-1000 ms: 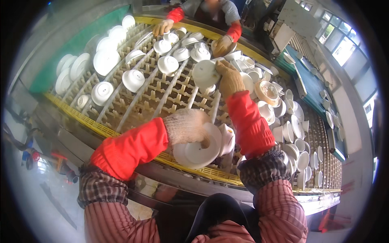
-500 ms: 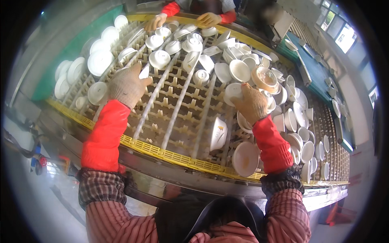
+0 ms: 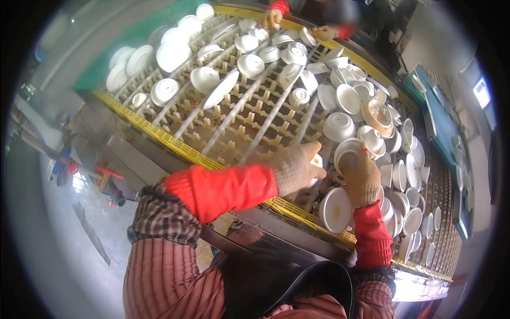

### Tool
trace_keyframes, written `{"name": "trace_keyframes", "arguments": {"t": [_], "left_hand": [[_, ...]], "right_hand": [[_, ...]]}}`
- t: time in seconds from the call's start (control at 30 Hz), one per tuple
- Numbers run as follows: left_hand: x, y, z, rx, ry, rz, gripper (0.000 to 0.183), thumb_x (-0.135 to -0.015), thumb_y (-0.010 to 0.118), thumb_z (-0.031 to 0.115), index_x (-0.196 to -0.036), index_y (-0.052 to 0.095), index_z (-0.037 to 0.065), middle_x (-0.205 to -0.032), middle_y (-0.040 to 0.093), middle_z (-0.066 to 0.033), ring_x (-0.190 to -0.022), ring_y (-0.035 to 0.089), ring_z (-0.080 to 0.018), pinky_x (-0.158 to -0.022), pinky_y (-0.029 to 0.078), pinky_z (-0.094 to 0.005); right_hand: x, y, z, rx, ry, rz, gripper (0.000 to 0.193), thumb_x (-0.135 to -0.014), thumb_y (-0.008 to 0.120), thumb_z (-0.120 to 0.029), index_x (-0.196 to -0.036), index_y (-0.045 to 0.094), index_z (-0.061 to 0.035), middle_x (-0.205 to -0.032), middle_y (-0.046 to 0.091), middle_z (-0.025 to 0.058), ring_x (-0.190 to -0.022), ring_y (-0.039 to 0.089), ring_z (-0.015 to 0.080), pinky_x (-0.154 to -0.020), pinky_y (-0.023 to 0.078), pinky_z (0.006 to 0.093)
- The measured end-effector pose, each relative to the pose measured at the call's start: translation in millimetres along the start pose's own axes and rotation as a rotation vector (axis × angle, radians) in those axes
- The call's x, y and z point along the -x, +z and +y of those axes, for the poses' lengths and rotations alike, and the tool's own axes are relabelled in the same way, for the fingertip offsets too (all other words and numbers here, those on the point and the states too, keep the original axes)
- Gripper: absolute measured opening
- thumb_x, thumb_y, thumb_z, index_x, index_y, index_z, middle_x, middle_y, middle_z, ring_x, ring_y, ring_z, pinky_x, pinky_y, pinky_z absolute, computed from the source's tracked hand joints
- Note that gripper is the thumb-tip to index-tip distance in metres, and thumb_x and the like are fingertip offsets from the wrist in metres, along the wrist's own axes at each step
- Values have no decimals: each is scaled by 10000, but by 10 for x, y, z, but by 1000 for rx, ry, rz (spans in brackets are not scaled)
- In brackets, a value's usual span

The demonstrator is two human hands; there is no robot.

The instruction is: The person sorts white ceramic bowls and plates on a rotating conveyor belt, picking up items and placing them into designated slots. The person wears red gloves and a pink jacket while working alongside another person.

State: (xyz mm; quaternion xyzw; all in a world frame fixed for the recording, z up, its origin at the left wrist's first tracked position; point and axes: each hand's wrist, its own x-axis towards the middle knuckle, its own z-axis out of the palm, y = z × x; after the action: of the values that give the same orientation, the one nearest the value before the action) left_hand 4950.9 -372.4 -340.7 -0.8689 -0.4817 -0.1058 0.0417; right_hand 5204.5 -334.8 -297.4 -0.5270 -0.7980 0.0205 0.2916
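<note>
My left hand [image 3: 295,169], in a tan work glove, reaches across to the right near the front of a pegged rack. Its thumb and fingers close around a white bowl [image 3: 317,161] with an orange mark; most of that bowl is hidden by the glove. Just right of it, my right hand [image 3: 362,179], gloved alike, grips the rim of another white bowl [image 3: 346,158]. A larger bowl with a brownish stain [image 3: 335,210] leans below my right hand. Upside-down bowls [image 3: 339,127] lie beyond both hands.
The pegged rack [image 3: 234,139] has a yellow edge [image 3: 175,141]. White plates [image 3: 173,56] stand at its far left, and crowded bowls and cups fill the right. A tan stack of bowls [image 3: 377,114] sits among them. Across the rack are a co-worker's gloved hands [image 3: 272,19]. A blue conveyor [image 3: 446,127] carries dishes.
My left hand has swung from the rack's left side to the bowl near my right hand. A tilted plate now stands where it was. The right hand has moved nearer. The view has turned.
</note>
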Motion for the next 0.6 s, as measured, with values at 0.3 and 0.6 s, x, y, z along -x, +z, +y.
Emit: {"name": "trace_keyframes", "arguments": {"t": [0.3,0.6], "left_hand": [[88,-1151,-812,715,-214,270,379,-1024,765,254,-1362,808,87,-1383,795,-142,-1225,766,-297,-1055,633,-371],[1862,-1234,-2865,160,-951,162,381,-1093,610,309,-1295,781,35,-1287,792,-215,-1178,774,-352,-1011,601,-447]], "right_hand": [[-31,-80,305,-207,288,-177,356,-1011,732,-326,-1162,822,-15,-926,811,168,-861,783,284,-796,583,417],[-499,-287,87,-443,-118,194,420,-1030,777,-222,-1380,767,10,-1019,826,87,-865,752,131,-787,593,303]]}}
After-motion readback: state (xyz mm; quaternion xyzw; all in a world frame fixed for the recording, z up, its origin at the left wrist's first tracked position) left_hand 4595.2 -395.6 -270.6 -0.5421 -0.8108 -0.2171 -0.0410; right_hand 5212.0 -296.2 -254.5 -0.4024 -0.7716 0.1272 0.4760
